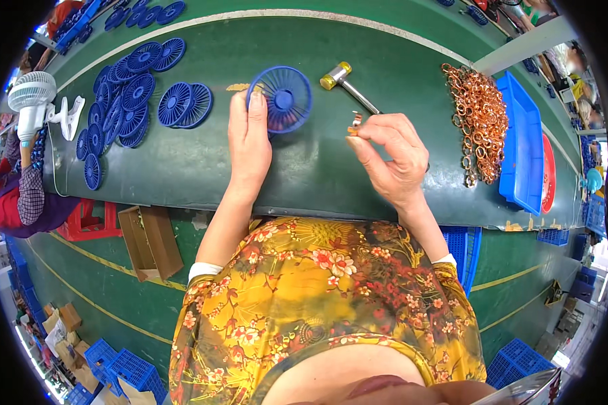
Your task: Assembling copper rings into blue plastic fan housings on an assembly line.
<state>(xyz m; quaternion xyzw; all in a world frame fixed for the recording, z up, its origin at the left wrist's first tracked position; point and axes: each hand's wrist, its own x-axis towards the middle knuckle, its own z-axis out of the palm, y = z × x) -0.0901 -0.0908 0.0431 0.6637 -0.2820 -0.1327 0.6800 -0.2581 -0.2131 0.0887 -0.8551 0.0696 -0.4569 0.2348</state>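
Note:
Over the green table, my left hand grips a round blue fan grille by its left edge, thumb on its face. My right hand is closed in a pinch on a small copper-coloured ring, held a short way right of the grille. Just beyond the right hand lies a hammer with a yellow-faced head and a metal handle, whose end the fingers partly hide. To the right spreads a heap of copper-coloured rings. Two blue grilles overlap left of my left hand.
More blue grilles pile up at the far left, near a white clip-on fan. A blue tray and a red basin stand past the rings. A co-worker sits at left. A cardboard box is on the floor.

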